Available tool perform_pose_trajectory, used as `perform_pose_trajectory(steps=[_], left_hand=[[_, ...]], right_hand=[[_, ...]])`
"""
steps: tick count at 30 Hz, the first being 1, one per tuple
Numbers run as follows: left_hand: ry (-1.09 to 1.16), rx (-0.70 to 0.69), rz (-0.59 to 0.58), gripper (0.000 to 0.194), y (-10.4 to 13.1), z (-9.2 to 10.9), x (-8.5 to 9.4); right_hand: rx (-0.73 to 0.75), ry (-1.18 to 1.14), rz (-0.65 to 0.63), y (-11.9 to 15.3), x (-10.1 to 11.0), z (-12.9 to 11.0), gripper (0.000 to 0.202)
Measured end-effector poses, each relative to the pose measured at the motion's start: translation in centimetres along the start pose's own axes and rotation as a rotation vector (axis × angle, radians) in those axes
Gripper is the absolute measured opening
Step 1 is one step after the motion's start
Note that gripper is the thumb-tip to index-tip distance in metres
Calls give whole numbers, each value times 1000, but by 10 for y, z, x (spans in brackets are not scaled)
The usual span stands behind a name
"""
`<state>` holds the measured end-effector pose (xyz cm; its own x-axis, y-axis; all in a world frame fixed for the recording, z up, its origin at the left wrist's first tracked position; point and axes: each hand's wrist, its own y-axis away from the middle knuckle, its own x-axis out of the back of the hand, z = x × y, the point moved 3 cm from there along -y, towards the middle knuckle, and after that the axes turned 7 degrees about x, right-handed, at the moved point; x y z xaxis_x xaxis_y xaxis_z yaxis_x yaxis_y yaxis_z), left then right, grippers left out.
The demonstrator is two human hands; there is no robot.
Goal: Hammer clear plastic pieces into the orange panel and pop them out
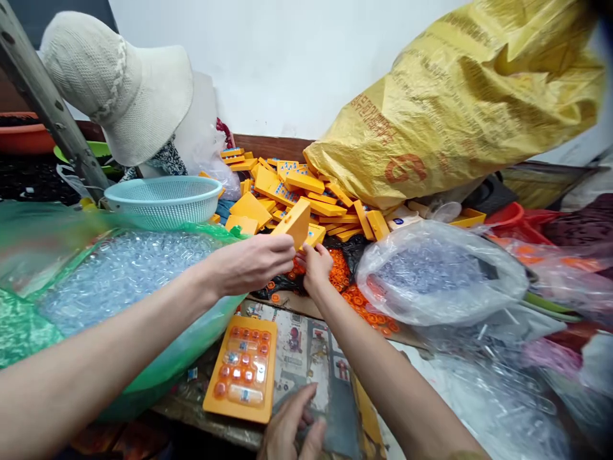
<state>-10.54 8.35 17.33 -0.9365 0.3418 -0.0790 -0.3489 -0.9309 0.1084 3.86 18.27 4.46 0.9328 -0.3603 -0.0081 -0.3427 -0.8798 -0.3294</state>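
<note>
"Where are the hands working?"

"Both forearms are reaching in from the lower corners. At centre, the left hand is pinching a flat yellow-orange plastic case between closed fingers, and the right hand is gripping a smaller-looking yellow-orange piece with pale markings. I can't tell whether the two are joined."

"How should they be handled?"

"I'd be pinching lightly at the edges, keeping the case steady and lifting it level, as a tilt could be nudging the pile."

"What's in the way?"

"Another person's hand is resting at bottom centre, fingers loosely spread, beside a yellow-orange tray with clear domed pockets. Farther up, a green plastic bag of clear pieces is crowding the left, and a whitish plastic bag of clear pieces the right. Small orange plastic rings are lying just beside the right hand. Behind, a loose pile of yellow-orange cases is filling upper centre, under a yellow woven sack."
</note>
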Motion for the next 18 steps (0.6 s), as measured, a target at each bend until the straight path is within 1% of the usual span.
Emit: perform_pose_trajectory(steps=[2, 5, 7, 8, 9, 10, 11, 12, 14, 16, 18], left_hand=[[93, 43, 71, 40, -5, 3, 7], [156, 94, 153, 42, -15, 7, 20], [79, 68, 178, 40, -21, 2, 23], [-2, 37, 178, 37, -22, -4, 21], [-111, -13, 195, 34, -19, -15, 15], [-226, -42, 190, 31, -14, -30, 5], [-358, -118, 232, 32, -5, -47, -7], [-466, -201, 344, 37, 9, -66, -20], [-522, -200, 354, 62, 37, -113, -54], [-567, -193, 350, 86, 64, -156, -85], [-614, -186, 345, 95, 82, -189, -106]], right_hand=[[-95, 12, -7, 11, 43, 0, 33], [-178, 53, -37, 31, 117, -8, 35], [-234, 115, -124, 48, 158, -13, 38], [-262, 156, -191, 58, 172, -16, 38], [-280, 202, -265, 68, 182, -17, 37], [-288, 253, -342, 79, 188, -18, 35], [-283, 309, -417, 88, 189, -19, 31], [-262, 369, -483, 97, 187, -20, 27], [-183, 497, -581, 106, 175, -22, 19], [-78, 636, -615, 103, 159, -25, 21], [19, 774, -596, 87, 141, -26, 31]])
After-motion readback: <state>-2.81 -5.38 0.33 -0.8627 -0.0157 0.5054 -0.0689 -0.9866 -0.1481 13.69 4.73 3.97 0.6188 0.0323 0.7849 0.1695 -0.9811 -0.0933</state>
